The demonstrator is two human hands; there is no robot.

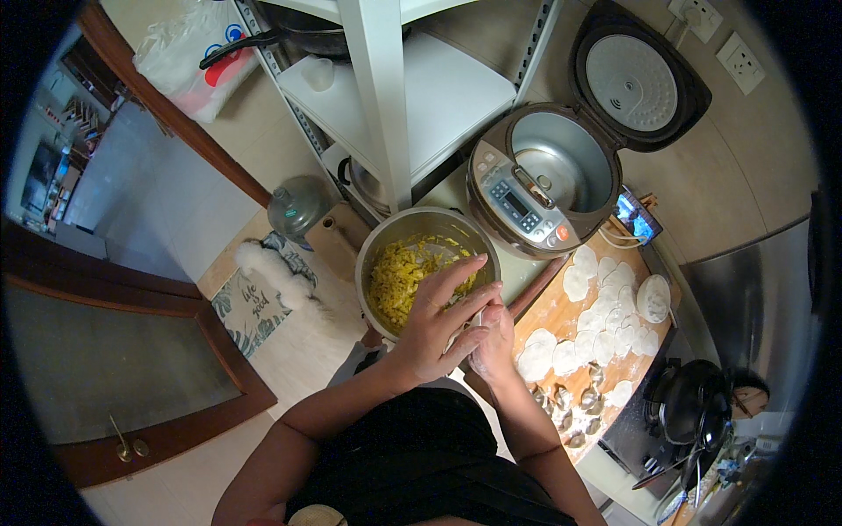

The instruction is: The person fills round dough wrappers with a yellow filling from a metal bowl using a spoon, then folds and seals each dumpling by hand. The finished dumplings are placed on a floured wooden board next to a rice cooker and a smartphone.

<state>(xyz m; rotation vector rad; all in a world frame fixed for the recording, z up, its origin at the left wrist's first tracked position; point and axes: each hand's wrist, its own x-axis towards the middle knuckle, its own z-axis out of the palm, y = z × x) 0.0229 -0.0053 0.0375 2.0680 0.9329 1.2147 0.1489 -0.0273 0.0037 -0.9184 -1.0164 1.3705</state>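
My left hand (437,319) is over the near right part of a metal bowl (363,266), its upper fingers spread. My right hand (495,342) meets it at the bowl's near right rim, fingers curled and dusted with flour. Between the two hands shows a pale piece of dough wrapper (477,319), mostly hidden by the fingers. Both hands seem to grip it. Inside the bowl lies a yellow, chopped filling (400,279). To the right, round dough wrappers (602,315) overlap on a floured wooden board (549,315). Several shaped dumplings (590,398) sit on its near part.
A rice cooker (546,184) with its lid raised stands behind the board, beside a propped phone (635,217). White shelving (421,112) rises behind the bowl. A black pot (691,401) sits on the stove at right. On the floor mat (247,302) is a white fluffy animal (276,276).
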